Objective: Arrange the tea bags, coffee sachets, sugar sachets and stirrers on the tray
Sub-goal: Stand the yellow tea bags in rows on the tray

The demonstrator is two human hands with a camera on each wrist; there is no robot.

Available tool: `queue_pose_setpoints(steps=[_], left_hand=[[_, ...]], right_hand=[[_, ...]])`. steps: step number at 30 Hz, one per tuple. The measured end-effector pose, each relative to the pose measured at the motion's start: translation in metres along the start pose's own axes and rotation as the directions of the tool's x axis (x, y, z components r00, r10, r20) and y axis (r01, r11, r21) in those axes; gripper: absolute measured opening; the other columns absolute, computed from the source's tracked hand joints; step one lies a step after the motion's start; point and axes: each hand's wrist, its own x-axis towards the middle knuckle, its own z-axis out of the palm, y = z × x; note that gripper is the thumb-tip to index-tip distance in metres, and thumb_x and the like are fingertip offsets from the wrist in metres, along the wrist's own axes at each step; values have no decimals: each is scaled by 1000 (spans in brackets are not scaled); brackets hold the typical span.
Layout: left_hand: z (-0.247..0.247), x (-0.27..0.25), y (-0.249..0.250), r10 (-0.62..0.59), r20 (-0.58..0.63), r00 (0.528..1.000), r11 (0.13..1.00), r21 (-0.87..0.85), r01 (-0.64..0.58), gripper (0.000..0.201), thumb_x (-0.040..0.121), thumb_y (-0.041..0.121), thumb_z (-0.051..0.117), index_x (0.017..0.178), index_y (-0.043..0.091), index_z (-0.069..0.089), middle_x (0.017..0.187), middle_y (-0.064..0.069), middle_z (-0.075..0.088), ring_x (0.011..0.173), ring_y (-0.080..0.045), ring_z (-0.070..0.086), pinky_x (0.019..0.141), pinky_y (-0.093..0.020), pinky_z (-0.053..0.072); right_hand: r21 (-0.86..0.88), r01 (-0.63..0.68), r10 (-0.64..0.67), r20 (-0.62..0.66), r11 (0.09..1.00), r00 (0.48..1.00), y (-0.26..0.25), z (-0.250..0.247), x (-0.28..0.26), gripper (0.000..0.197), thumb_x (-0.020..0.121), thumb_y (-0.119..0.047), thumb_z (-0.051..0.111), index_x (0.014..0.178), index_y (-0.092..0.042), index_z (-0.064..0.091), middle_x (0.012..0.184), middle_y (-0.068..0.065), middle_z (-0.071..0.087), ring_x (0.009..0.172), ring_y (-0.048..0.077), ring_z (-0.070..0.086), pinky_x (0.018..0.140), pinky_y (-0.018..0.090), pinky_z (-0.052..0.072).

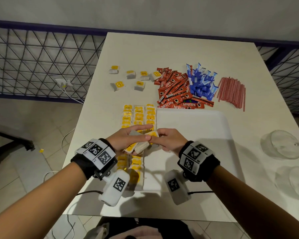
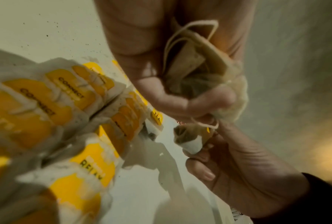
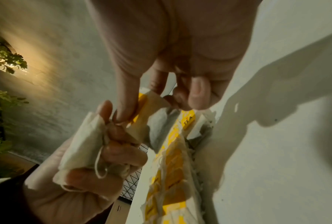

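Now | left hand (image 1: 126,138) grips tea bags (image 1: 138,147) | right hand (image 1: 169,140) pinches one | six loose tea bags (image 1: 128,78) (far side)

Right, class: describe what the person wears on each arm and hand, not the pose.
The arms are bare, without sleeves. Each wrist carries a black band topped with white tiles printed with black square code markers. Below each wrist hangs a white camera pod bearing another marker, with a thin dark cable trailing off. The left hand and right hand are ungloved.
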Motion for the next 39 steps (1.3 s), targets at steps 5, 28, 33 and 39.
queue_pose_setpoints(steps=[5,28,33,39], left_hand=[[-3,5,-4,5,-20,1000,999,51,-4,12,80,11,67,82,21,72,68,5,69,60,-7,60,53,-15,47],[-26,4,-1,-149,-173,974,981,99,168,6,84,17,66,79,15,67,61,-2,57,42,-11,51,34,-15,42],[-28,1,4,-170,-164,972,985,12,174,5,87,13,62,81,12,64,56,-1,54,37,-6,50,34,-13,38],[-32,-1,6,-203,-159,966,979,-17,203,3,85,12,64,82,11,64,49,0,55,37,-10,46,33,-13,37]], right_hand=[[60,37,-38,18,997,999,1,1,-3,18,78,-19,73,70,-11,59,56,2,52,39,6,41,46,18,34],[-177,-72,61,-71,982,996,15,-5,35,26,82,-11,67,103,4,63,66,2,58,65,18,57,79,27,50],[-258,-57,31,-104,964,994,9,-4,44,18,81,-19,70,70,-22,55,60,-4,54,55,9,49,59,19,43],[-305,-27,-20,-151,952,988,8,-5,49,24,79,-23,72,69,-27,51,64,-10,46,69,14,49,73,26,42]])
